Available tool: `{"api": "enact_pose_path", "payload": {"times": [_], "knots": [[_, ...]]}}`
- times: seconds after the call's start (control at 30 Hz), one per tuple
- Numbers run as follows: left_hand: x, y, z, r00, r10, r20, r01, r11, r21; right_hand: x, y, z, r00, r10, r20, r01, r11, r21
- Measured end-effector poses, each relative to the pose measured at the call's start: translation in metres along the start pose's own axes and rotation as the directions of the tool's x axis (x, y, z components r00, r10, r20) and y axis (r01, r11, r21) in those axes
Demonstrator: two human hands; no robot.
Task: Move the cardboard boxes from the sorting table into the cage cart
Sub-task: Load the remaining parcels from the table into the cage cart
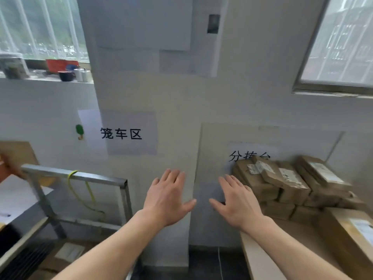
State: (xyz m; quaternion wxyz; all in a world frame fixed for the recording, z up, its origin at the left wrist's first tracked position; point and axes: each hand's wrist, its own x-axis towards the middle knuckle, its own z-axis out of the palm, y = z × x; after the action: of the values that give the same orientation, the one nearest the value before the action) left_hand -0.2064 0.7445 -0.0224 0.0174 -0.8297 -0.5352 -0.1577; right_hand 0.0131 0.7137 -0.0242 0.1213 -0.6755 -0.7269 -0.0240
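Note:
A pile of several brown cardboard boxes (286,184) with white labels lies on the sorting table (256,257) at the right, against the wall. A larger labelled box (351,237) sits at the table's near right. The metal cage cart (80,176) stands at the lower left, with a flat box (66,253) on its floor. My left hand (167,197) and my right hand (236,203) are held out in front of the wall, fingers spread, holding nothing. My right hand is just left of the pile, apart from it.
Paper signs hang on the wall above the cart (121,133) and above the table (250,154). A yellow strap (80,190) hangs from the cart's top rail. A windowsill (46,74) with cups and jars runs at the upper left. Dark floor lies between cart and table.

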Motion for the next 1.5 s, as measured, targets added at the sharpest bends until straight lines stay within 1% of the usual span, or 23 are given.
{"api": "enact_pose_path", "payload": {"times": [0.2, 0.33, 0.47, 0.63, 0.9, 1.0, 1.17, 1.5], "knots": [[0.022, 0.099, 0.01, 0.991, 0.132, 0.032, -0.131, 0.991, -0.034, -0.05, 0.091, -0.03, 0.987, 0.153, -0.05, -0.153, 0.988, -0.008], [0.037, 0.156, 0.019, 0.972, 0.23, 0.039, -0.23, 0.973, -0.018, -0.08, 0.141, -0.044, 0.967, 0.239, -0.086, -0.241, 0.97, -0.016], [0.047, 0.204, 0.027, 0.947, 0.318, 0.047, -0.318, 0.948, -0.009, -0.107, 0.183, -0.053, 0.939, 0.324, -0.11, -0.327, 0.945, -0.004], [0.061, 0.258, 0.042, 0.909, 0.411, 0.074, -0.409, 0.912, -0.044, -0.14, 0.228, -0.062, 0.89, 0.44, -0.123, -0.44, 0.897, 0.026], [0.088, 0.326, 0.081, 0.838, 0.532, 0.122, -0.522, 0.846, -0.106, -0.175, 0.286, -0.053, 0.802, 0.581, -0.136, -0.589, 0.808, -0.021], [0.101, 0.347, 0.103, 0.809, 0.57, 0.143, -0.554, 0.821, -0.136, -0.181, 0.308, -0.044, 0.757, 0.639, -0.137, -0.648, 0.76, -0.039], [0.13, 0.375, 0.142, 0.762, 0.617, 0.197, -0.583, 0.786, -0.206, -0.181, 0.344, -0.025, 0.687, 0.72, -0.099, -0.727, 0.683, -0.074], [0.193, 0.412, 0.211, 0.679, 0.676, 0.286, -0.616, 0.737, -0.278, -0.158, 0.405, 0.008, 0.554, 0.832, -0.043, -0.83, 0.547, -0.105]]}}
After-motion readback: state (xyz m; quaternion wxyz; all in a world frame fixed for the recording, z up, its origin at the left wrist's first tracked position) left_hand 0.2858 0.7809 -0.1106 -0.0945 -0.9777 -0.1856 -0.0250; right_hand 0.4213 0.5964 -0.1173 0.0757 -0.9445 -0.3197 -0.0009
